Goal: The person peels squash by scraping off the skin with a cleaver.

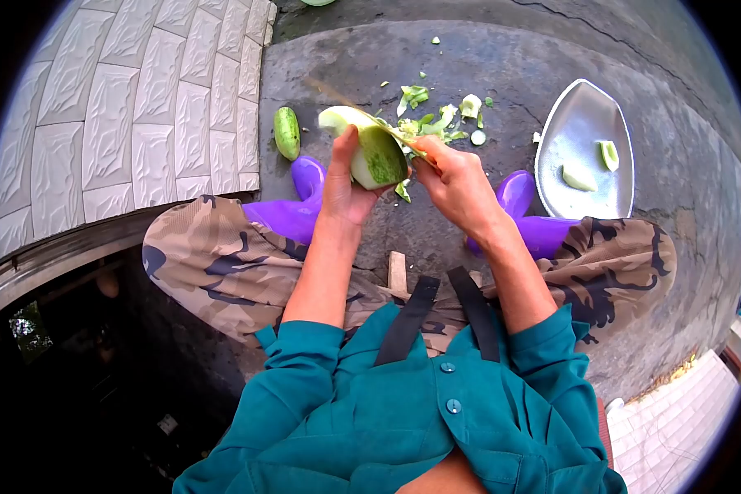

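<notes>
A large green vegetable piece (379,156), pale where its skin is off, rests in my left hand (346,181), whose fingers are wrapped round it from below. My right hand (457,179) is closed on a thin blade-like tool (356,107) that slants up and left across the top of the piece; its edge is blurred. Peelings and scraps (436,123) lie on the ground just beyond both hands. A whole green vegetable (286,133) lies left of my hands. To the right, a silver tray (568,115) holds two pale cut pieces (580,177).
Purple boots (296,210) and camouflage trouser legs (222,255) flank the work spot. A tiled wall (140,107) stands at the left. Below the hands a small wooden piece (397,272) shows between the legs. Part of a green object is at the top edge.
</notes>
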Action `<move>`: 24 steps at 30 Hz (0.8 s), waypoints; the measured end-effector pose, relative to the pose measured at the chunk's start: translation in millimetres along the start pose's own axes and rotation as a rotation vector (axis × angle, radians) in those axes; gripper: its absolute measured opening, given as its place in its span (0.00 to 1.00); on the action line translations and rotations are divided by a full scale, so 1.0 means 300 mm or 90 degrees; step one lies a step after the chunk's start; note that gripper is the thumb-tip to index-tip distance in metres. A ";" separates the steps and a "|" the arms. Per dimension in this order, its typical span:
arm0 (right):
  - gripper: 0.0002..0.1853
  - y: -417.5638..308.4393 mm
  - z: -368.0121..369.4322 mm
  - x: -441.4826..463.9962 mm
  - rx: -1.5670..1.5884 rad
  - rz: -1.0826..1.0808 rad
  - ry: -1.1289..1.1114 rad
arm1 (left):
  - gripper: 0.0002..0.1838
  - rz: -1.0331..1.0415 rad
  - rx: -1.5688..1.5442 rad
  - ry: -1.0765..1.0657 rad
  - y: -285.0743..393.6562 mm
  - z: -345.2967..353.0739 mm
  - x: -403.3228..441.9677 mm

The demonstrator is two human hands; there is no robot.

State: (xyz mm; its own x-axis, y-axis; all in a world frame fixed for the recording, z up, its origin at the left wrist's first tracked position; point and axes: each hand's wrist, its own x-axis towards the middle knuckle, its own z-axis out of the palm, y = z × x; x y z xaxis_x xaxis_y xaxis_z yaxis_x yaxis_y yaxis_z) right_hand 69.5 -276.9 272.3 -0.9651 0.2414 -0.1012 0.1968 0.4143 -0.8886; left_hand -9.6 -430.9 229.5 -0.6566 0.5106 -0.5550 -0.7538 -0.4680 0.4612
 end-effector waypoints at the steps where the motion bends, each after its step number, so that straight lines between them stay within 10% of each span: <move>1: 0.12 0.004 0.008 -0.002 -0.028 -0.061 0.009 | 0.32 0.000 0.000 0.001 -0.009 -0.026 0.008; 8: 0.23 -0.013 0.036 -0.028 -0.197 -0.252 -0.004 | 0.47 -0.057 -0.165 0.041 0.045 -0.004 0.001; 24: 0.27 -0.043 0.090 -0.052 -0.293 -0.395 0.081 | 0.25 0.002 -0.397 -0.029 0.035 0.032 -0.030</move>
State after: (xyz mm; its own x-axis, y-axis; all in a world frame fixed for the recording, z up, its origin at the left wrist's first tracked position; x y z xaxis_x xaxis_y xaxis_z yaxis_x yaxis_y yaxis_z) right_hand 77.4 -309.8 273.2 -0.9005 -0.0655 0.4298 -0.2928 0.8222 -0.4881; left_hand -12.0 -433.4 246.0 -0.6691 0.5326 -0.5183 -0.6055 -0.7951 -0.0355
